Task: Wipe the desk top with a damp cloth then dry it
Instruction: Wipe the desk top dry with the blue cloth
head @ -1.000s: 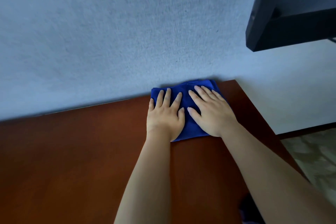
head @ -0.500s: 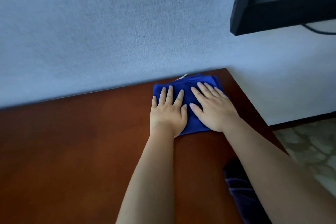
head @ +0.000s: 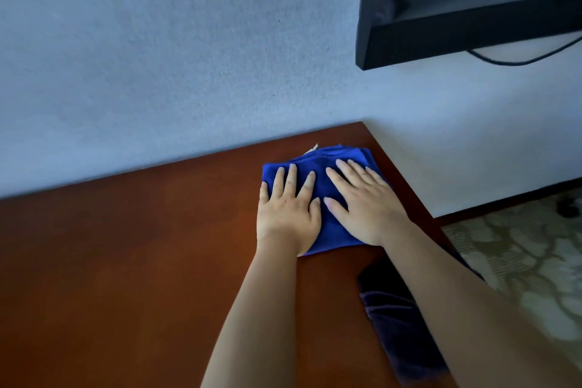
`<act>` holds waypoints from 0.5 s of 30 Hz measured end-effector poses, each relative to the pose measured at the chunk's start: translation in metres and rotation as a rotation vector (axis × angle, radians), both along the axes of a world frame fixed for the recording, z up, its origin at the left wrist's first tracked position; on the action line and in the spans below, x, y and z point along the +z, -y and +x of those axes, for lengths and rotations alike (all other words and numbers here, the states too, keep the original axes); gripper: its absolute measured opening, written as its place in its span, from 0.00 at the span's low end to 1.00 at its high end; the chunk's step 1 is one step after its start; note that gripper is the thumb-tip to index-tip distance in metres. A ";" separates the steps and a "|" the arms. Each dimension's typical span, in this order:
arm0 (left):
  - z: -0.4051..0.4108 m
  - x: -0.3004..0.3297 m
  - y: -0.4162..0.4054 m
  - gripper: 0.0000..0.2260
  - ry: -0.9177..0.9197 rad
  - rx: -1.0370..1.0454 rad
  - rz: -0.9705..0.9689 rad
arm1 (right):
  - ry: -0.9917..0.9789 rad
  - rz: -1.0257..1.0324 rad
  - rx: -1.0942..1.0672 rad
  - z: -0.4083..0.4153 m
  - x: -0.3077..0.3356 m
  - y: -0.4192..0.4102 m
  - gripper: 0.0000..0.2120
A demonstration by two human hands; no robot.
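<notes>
Now drawn back from the wall, the folded blue microfibre cloth [head: 327, 195] lies at the reddish-brown wooden tabletop [head: 141, 261] far-right corner under left hand [head: 288, 214] and right hand [head: 365, 208], fingers straight and spread flat, indicating wiping underway.

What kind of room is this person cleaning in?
Probably a bedroom or hotel-type room: a reddish wooden desk against a plain wall, a black wall-mounted screen above it, and patterned carpet on the floor.
</notes>
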State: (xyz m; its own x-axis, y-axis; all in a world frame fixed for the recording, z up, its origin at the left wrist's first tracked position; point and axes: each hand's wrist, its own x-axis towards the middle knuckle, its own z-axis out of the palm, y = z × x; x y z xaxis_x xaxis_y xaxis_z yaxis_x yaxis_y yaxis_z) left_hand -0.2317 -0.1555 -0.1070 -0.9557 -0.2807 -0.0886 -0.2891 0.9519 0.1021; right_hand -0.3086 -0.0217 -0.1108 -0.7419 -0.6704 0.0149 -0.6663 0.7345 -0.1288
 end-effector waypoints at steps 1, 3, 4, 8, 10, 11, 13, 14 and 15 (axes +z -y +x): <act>-0.008 0.000 0.002 0.24 -0.004 -0.002 0.001 | -0.003 -0.001 -0.001 -0.008 0.000 0.002 0.30; -0.031 0.000 0.008 0.24 -0.015 -0.004 0.004 | -0.004 -0.003 -0.006 -0.030 0.000 0.008 0.29; -0.044 -0.001 0.012 0.24 -0.022 -0.004 0.006 | -0.005 -0.001 -0.007 -0.042 0.000 0.011 0.29; -0.085 -0.001 0.024 0.24 -0.044 0.005 0.021 | -0.021 0.006 -0.014 -0.084 0.001 0.023 0.29; -0.102 -0.002 0.028 0.24 -0.049 0.009 0.025 | -0.018 0.007 -0.014 -0.101 0.002 0.028 0.29; -0.107 -0.002 0.030 0.24 -0.053 0.011 0.023 | -0.015 0.008 -0.012 -0.107 0.002 0.030 0.29; -0.114 -0.003 0.031 0.24 -0.062 0.014 0.023 | -0.012 0.009 -0.007 -0.115 0.001 0.031 0.29; -0.116 -0.002 0.031 0.24 -0.064 0.017 0.025 | -0.011 0.011 -0.006 -0.117 0.001 0.032 0.29; -0.116 -0.002 0.031 0.24 -0.065 0.018 0.025 | -0.010 0.012 -0.005 -0.117 0.001 0.032 0.29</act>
State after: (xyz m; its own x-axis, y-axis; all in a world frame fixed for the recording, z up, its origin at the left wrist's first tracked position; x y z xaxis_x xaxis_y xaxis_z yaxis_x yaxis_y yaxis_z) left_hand -0.3473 -0.1862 -0.1092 -0.9544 -0.2966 -0.0336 -0.2983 0.9433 0.1453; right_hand -0.4259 -0.0536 -0.1094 -0.7452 -0.6667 0.0144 -0.6637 0.7394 -0.1136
